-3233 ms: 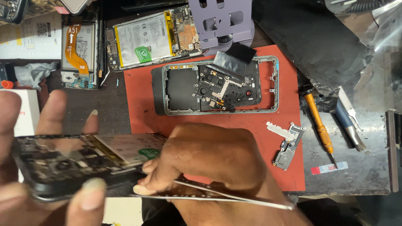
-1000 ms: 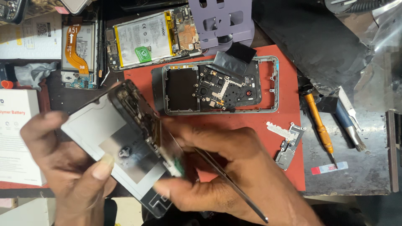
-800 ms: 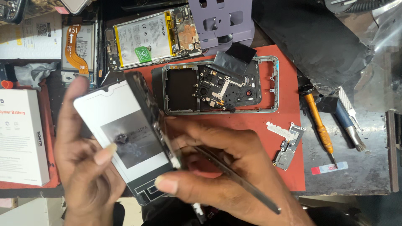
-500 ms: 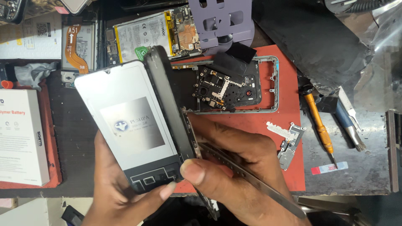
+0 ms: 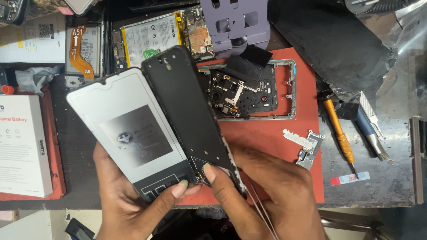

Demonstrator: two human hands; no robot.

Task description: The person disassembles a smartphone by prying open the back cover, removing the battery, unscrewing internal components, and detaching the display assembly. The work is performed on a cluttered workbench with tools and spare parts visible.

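Display panel [image 5: 129, 138]: pale grey back with a darker square patch at its middle, held up above the red mat [image 5: 275, 146] and fanned open from the black phone frame [image 5: 187, 111], the two meeting at their lower ends.

Left hand [image 5: 129, 200]: closed around the lower end of the display panel from beneath, thumb laid across its dark bottom strip.

Right hand [image 5: 271, 191]: clasped on the lower end of the black phone frame, thumb pressed on its inner face just beside the joint with the panel. Thin metal tweezers [image 5: 262, 213] are also kept in this hand, their tips pointing down and away.

Behind the held parts, on the mat: an opened phone chassis [image 5: 253, 89] with its circuit board exposed, partly covered by the black frame. To its right, a small silver metal shield [image 5: 304, 144] is laid on the mat.

Off the mat, at right: an orange-handled screwdriver [image 5: 339, 131]. At far left: a white box [image 5: 22, 146]. At top: an opened phone with a battery [image 5: 151, 38] and a purple plastic stand [image 5: 235, 22].
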